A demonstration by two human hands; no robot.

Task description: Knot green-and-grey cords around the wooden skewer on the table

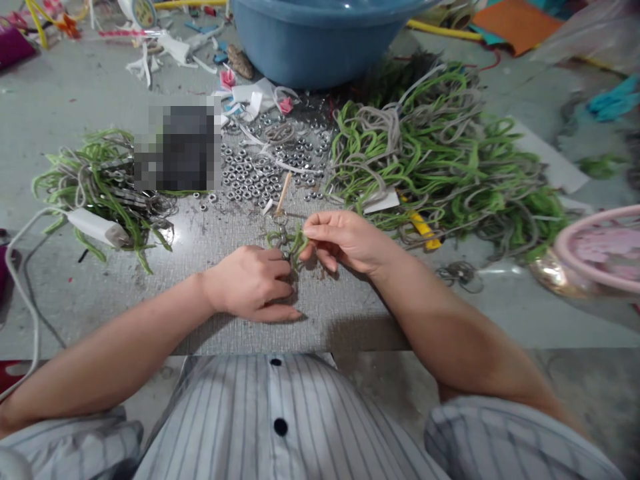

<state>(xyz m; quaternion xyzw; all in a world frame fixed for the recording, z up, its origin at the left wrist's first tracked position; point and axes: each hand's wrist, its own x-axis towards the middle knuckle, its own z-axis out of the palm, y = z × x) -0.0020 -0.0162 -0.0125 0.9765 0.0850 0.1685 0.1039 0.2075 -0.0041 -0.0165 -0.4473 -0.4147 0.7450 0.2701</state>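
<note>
My left hand rests on the grey mat, fingers curled around a green cord that carries small metal nuts. My right hand pinches the same green cord between thumb and fingertips, just right of the left hand. The two hands almost touch. Beyond them lies a heap of loose metal nuts. A thin wooden stick lies at the heap's near edge.
A big tangle of green and grey cords fills the right side. A smaller bundle of cords with nuts lies at the left, beside a white charger and cable. A blue basin stands behind. A pink basket sits far right.
</note>
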